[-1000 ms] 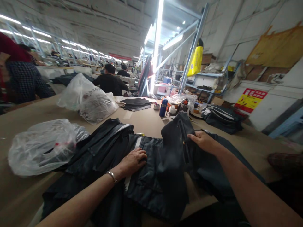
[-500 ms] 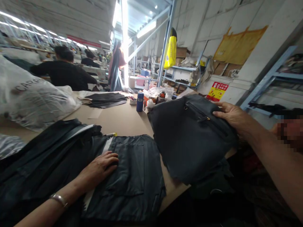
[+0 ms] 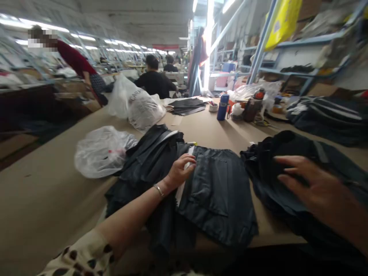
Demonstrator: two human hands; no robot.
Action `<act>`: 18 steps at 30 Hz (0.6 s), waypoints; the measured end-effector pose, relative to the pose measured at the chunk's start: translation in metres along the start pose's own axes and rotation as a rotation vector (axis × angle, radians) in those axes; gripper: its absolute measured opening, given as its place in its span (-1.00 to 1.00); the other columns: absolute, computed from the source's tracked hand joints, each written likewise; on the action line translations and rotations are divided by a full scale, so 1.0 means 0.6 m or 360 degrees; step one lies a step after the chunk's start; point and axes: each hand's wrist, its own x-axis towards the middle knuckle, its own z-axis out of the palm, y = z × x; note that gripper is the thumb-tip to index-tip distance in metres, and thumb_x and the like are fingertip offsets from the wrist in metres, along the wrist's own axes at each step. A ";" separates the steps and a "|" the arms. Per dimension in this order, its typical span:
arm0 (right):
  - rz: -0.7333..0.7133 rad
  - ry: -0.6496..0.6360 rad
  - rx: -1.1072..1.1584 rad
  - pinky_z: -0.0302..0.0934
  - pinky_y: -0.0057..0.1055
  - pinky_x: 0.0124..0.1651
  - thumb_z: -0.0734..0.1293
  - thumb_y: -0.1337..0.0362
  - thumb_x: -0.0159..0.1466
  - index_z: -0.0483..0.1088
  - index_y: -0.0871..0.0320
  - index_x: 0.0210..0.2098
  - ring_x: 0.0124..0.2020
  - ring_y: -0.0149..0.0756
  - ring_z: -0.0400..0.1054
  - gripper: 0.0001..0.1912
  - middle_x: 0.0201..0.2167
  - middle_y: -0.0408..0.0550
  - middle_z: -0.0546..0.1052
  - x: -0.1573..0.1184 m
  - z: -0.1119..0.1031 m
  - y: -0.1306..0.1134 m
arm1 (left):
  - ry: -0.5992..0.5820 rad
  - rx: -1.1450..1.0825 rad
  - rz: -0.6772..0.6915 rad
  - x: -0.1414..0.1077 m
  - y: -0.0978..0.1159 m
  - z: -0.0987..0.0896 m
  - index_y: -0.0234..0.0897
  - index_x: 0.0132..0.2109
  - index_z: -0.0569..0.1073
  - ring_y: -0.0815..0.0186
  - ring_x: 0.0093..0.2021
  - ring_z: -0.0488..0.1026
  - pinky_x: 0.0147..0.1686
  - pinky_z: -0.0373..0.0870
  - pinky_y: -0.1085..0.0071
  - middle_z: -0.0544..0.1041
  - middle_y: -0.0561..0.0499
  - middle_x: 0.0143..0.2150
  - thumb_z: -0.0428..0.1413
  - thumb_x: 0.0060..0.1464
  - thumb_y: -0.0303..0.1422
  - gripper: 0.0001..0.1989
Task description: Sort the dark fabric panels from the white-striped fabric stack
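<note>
In front of me lies a dark sewn fabric panel (image 3: 214, 191) with a stitched-on pocket, a white strip (image 3: 180, 193) along its left side. My left hand (image 3: 181, 170) is at the upper end of that strip, fingers loosely bent and not closed; whether they touch the cloth I cannot tell. More dark fabric pieces (image 3: 143, 168) lie heaped under and left of the forearm. On the right, my right hand (image 3: 310, 184), smeared by motion, is over a pile of dark bag pieces (image 3: 290, 147) with thumb and fingers apart, holding nothing visible.
Two clear plastic bags (image 3: 105, 151) (image 3: 146, 109) stand left on the brown table (image 3: 57, 191). Farther back are flat dark pieces (image 3: 188, 106), a blue bottle (image 3: 223, 108) and a dark bottle (image 3: 253, 107). Dark bags (image 3: 330, 115) lie at right. A person in red (image 3: 74, 57) leans at far left.
The view has swung left. The dark bag piece with a zipper that my right hand held up is out of that hand, which is now over the pile. My left hand's fingers are more bent.
</note>
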 end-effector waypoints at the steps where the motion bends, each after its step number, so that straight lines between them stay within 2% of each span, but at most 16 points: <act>1: -0.0120 -0.0148 0.0103 0.24 -0.07 0.00 0.28 0.07 0.17 0.33 -0.10 -0.02 -0.08 -0.06 0.33 -0.63 0.01 -0.06 0.38 -0.003 0.047 -0.036 | 0.0171 -0.0116 -0.0156 -0.002 0.002 -0.001 -0.32 -0.25 0.47 0.23 -0.03 0.39 0.07 0.27 0.28 0.49 -0.11 -0.11 0.07 0.05 -0.34 -0.83; 3: -0.0245 -0.0439 0.0316 0.24 -0.20 0.05 0.25 0.18 0.22 0.33 -0.04 -0.02 -0.01 -0.17 0.29 -0.68 0.00 -0.07 0.37 -0.006 0.136 -0.092 | 0.0336 -0.0220 -0.0390 -0.010 0.008 -0.006 -0.35 -0.18 0.45 0.26 -0.19 0.44 -0.11 0.36 0.33 0.50 -0.10 -0.20 0.05 0.05 -0.33 -0.78; 5: -0.0260 -0.0641 0.0466 0.22 -0.27 0.07 0.22 0.26 0.24 0.32 0.06 0.00 0.01 -0.23 0.28 -0.67 0.00 -0.04 0.36 0.000 0.215 -0.126 | 0.0308 -0.0278 -0.0504 -0.020 0.017 -0.013 -0.36 -0.12 0.43 0.29 -0.22 0.43 -0.17 0.36 0.36 0.50 -0.10 -0.19 0.08 0.02 -0.34 -0.73; 7: -0.0240 -0.0723 0.0525 0.19 -0.27 0.10 0.23 0.28 0.23 0.30 0.14 0.04 0.01 -0.23 0.26 -0.63 0.00 0.01 0.35 0.016 0.278 -0.144 | 0.0242 -0.0459 -0.0624 -0.031 0.028 -0.023 -0.35 -0.09 0.42 0.29 -0.16 0.41 -0.15 0.34 0.39 0.47 -0.13 -0.11 0.12 -0.04 -0.37 -0.69; 9: -0.0192 -0.0705 0.0498 0.16 -0.22 0.12 0.25 0.23 0.22 0.25 0.22 0.10 0.02 -0.17 0.26 -0.54 0.00 0.08 0.35 0.034 0.324 -0.155 | 0.0193 -0.0669 -0.0789 -0.039 0.039 -0.034 -0.33 -0.07 0.40 0.32 -0.15 0.40 -0.17 0.32 0.42 0.43 -0.12 -0.06 0.14 -0.06 -0.39 -0.65; 11: -0.0101 -0.0644 0.0431 0.14 -0.16 0.12 0.27 0.13 0.20 0.20 0.31 0.15 0.01 -0.10 0.26 -0.41 -0.01 0.16 0.36 0.050 0.355 -0.165 | 0.0197 -0.0801 -0.0950 -0.043 0.050 -0.043 -0.33 -0.06 0.38 0.38 -0.23 0.40 -0.22 0.32 0.45 0.42 -0.11 -0.09 0.14 -0.04 -0.40 -0.65; 14: 0.0059 -0.0542 0.0408 0.17 -0.13 0.08 0.31 0.01 0.14 0.15 0.41 0.17 -0.02 -0.04 0.29 -0.24 -0.03 0.25 0.36 0.064 0.382 -0.175 | 0.0227 -0.0925 -0.1124 -0.045 0.059 -0.043 -0.34 -0.04 0.35 0.45 -0.38 0.36 -0.33 0.31 0.48 0.41 -0.07 -0.15 0.12 -0.01 -0.40 -0.65; 16: 0.0111 -0.0487 0.0454 0.18 -0.14 0.06 0.34 0.03 0.10 0.16 0.37 0.16 -0.03 -0.04 0.29 -0.24 -0.01 0.25 0.34 0.067 0.387 -0.176 | 0.0196 -0.0983 -0.1130 -0.045 0.058 -0.033 -0.36 -0.03 0.35 0.46 -0.41 0.34 -0.37 0.28 0.50 0.42 -0.04 -0.22 0.13 -0.02 -0.42 -0.64; 18: 0.0165 -0.0438 0.0539 0.19 -0.15 0.04 0.35 0.12 0.07 0.22 0.31 0.11 -0.05 -0.06 0.31 -0.33 -0.04 0.19 0.37 0.069 0.387 -0.168 | 0.0161 -0.1015 -0.1076 -0.046 0.056 -0.021 -0.37 -0.01 0.34 0.45 -0.40 0.35 -0.37 0.28 0.51 0.42 -0.02 -0.28 0.15 -0.02 -0.42 -0.62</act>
